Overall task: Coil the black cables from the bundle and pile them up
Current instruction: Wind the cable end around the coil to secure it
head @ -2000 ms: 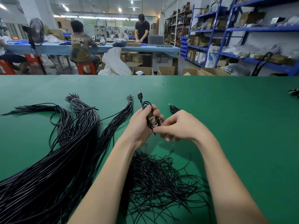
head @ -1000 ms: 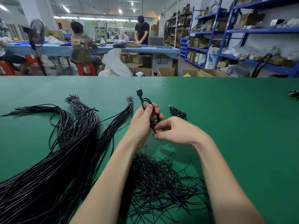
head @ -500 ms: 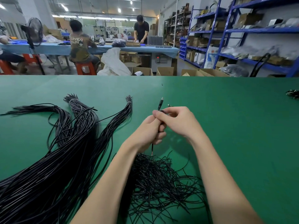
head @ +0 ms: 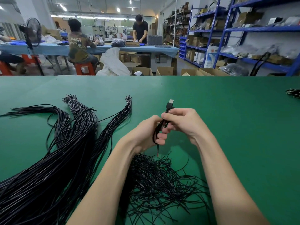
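Observation:
A thin black cable (head: 168, 106), folded into a narrow coil, stands upright between both hands above the middle of the green table (head: 227, 127). Its USB plug sticks out on top and a bare wire end hangs below. My left hand (head: 146, 135) grips the lower part of the coil. Pinching the coil just under the plug is my right hand (head: 183, 122). A big bundle of long black cables (head: 56, 159) fans across the left side, its far ends tied in bunches. Under my forearms lies a tangled heap of thin black ties (head: 159, 184).
A small dark coiled cable (head: 293, 93) lies at the table's far right edge. Beyond the table's back edge are cardboard boxes, blue shelving on the right and people at a blue workbench.
The round loop held in my left hand two seconds ago is now squeezed into a narrow upright coil. My right hand has moved from the loop's lower side up to just below the plug.

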